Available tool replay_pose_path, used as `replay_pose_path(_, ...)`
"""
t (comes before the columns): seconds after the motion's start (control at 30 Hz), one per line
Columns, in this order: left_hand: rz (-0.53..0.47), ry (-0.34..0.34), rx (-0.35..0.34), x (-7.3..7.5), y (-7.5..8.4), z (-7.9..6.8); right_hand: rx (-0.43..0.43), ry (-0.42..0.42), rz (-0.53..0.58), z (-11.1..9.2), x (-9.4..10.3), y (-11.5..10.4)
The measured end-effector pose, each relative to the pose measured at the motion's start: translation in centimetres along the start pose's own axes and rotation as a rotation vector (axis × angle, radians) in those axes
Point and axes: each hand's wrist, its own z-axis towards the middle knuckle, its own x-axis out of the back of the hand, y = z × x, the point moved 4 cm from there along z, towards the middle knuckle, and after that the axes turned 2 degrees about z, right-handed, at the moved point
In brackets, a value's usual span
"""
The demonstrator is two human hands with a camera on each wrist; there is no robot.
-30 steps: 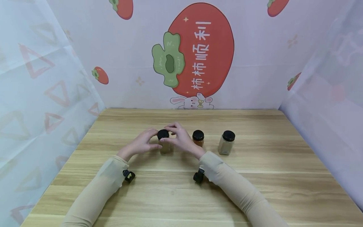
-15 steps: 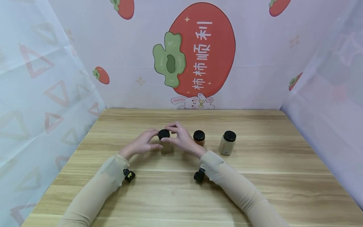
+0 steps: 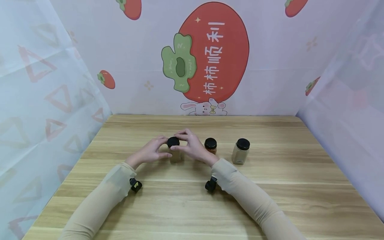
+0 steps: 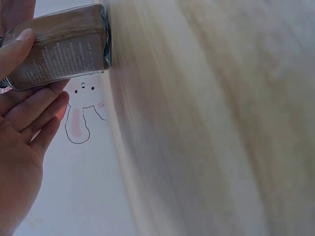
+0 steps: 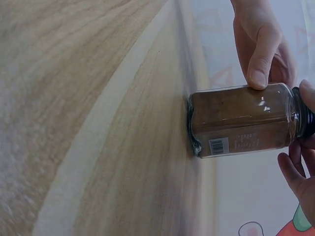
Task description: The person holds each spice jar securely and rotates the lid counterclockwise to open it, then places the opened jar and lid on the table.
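Observation:
A square glass jar of brown powder [image 3: 175,157] stands upright on the table, left of centre, its black lid [image 3: 173,142] on top. My left hand [image 3: 151,150] holds the jar's body, thumb on the near side and fingers round the far side, as the left wrist view also shows on the printed glass jar [image 4: 64,46]. From the right, my right hand [image 3: 192,146] pinches the lid between thumb and fingers. In the right wrist view, the lid [image 5: 306,115] is partly hidden by those fingertips, and a small barcode label shows low on the jar [image 5: 241,118].
Right of my right hand stands a black-lidded jar with orange-brown contents [image 3: 210,144], partly hidden by the wrist. Farther right is a jar of pale powder [image 3: 240,155] with a black lid. Printed cloth walls [image 3: 264,83] enclose the wooden table [image 3: 180,206] at the back and sides.

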Motion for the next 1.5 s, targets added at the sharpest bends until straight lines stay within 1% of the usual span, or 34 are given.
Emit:
replay_pose_path(0.27, 0.023, 0.008, -0.01, 0.18, 0.49, -0.12, 0.011, 0.012, -0.001, -0.33, -0.05, -0.03)
replay_pose_path(0.43, 0.044, 0.016, 0.01, 0.24, 0.53, -0.22, -0.001, 0.01, 0.017, -0.48, -0.27, -0.06)
replay_pose_path(0.57, 0.043, 0.026, 0.01, 0.24, 0.5, -0.24, -0.012, 0.019, -0.001, -0.5, -0.4, 0.07)
replay_pose_path(0.67, 0.029, 0.037, 0.008, 0.26, 0.5, -0.21, -0.024, 0.037, 0.0, -0.49, -0.47, 0.22)
replay_pose_path(0.73, 0.021, 0.046, 0.021, 0.27, 0.48, -0.17, -0.025, 0.053, 0.009, -0.45, -0.53, 0.33)
replay_pose_path(1.0, -0.041, 0.069, 0.107, 0.09, 0.85, 0.08, 0.0, 0.114, 0.041, -0.32, -0.71, 0.58)
replay_pose_path(1.17, -0.081, 0.068, 0.152, -0.19, 0.77, 0.21, 0.012, 0.129, 0.047, -0.24, -0.76, 0.56)
replay_pose_path(1.27, -0.099, 0.063, 0.157, -0.28, 0.67, 0.2, 0.015, 0.135, 0.055, -0.27, -0.74, 0.45)
replay_pose_path(1.5, -0.114, 0.042, 0.138, -0.31, 0.62, 0.17, 0.015, 0.138, 0.104, -0.43, -0.84, 0.31)
